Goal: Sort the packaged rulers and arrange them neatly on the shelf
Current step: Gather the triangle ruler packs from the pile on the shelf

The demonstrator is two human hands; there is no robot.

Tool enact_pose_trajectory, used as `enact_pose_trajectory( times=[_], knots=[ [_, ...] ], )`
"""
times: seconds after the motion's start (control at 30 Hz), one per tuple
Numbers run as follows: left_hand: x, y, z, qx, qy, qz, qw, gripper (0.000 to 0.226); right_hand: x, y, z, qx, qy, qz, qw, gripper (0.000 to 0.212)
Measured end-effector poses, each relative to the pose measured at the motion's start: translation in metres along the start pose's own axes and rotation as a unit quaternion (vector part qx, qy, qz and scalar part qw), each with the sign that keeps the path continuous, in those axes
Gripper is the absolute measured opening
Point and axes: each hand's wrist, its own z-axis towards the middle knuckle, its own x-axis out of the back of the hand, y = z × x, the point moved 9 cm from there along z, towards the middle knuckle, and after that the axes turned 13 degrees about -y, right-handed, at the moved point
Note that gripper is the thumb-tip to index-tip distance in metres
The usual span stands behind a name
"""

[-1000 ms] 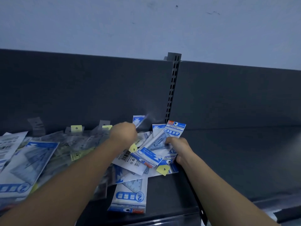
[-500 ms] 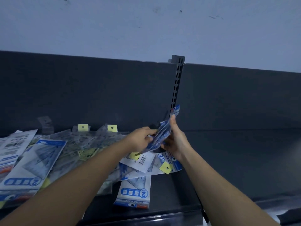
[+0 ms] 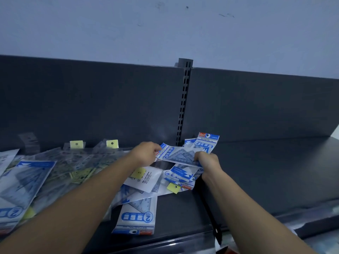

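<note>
Spanning the gap between both hands in the head view, a blue-and-white plastic packet of geometric rulers point(image 3: 178, 154) is held nearly flat, printed face up, above the middle of the dark grey metal shelf point(image 3: 256, 171), just before the slotted grey upright point(image 3: 183, 107). It is probably lifted clear of the loose heap of similar packets point(image 3: 146, 178) so that its print can be checked and its kind matched. Clear packets with yellow hang tabs point(image 3: 77, 158) are spread to the left, which suggests that much remains unsorted.

The packet's left end is pinched by the left hand point(image 3: 145, 154), fingers curled. Its right near corner is gripped by the right hand point(image 3: 207, 162), and further packets seem to be gathered in the same grip. Both bare forearms are extended from the near edge and converge, with the knuckles turned upward.
</note>
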Motion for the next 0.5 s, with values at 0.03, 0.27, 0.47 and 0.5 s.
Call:
enact_pose_trajectory(
  times=[0.03, 0.27, 0.47, 0.5],
  knots=[
    [-0.004, 0.003, 0.004, 0.004, -0.019, 0.032, 0.999, 0.032, 0.004, 0.001, 0.002, -0.002, 0.006, 0.003, 1.000, 0.018],
    [-0.016, -0.012, 0.035, 0.111, -0.052, 0.162, 0.979, 0.044, 0.028, 0.004, 0.021, 0.026, 0.071, 0.013, 0.997, 0.017],
    [-0.011, -0.017, 0.043, 0.144, -0.076, 0.111, 0.980, 0.038, 0.032, 0.004, 0.029, 0.035, 0.071, 0.031, 0.996, 0.034],
    [-0.011, -0.018, 0.044, 0.144, -0.080, 0.095, 0.982, 0.035, 0.032, 0.004, 0.029, 0.036, 0.067, 0.034, 0.996, 0.034]
  ],
)
